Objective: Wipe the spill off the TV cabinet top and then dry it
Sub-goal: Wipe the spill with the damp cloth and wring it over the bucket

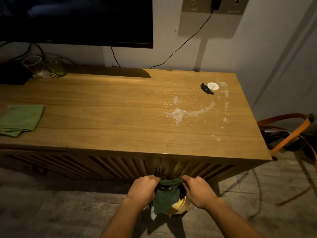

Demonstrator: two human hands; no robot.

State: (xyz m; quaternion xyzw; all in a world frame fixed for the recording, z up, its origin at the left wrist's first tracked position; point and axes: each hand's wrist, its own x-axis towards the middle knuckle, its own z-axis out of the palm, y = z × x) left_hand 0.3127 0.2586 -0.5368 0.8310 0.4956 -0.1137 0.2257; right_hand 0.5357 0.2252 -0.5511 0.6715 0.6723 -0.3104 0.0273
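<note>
A whitish spill with small yellow crumbs spreads over the right part of the wooden TV cabinet top. Low in front of the cabinet, my left hand and my right hand each grip one end of a dark green cloth. The cloth hangs between them over a yellowish bucket on the floor. A second, lighter green cloth lies folded at the cabinet's left front.
A white round lid and a black curved piece lie near the spill at the back right. Two glasses stand at the back left beside a black box. A TV hangs above. Orange straps lie right of the cabinet.
</note>
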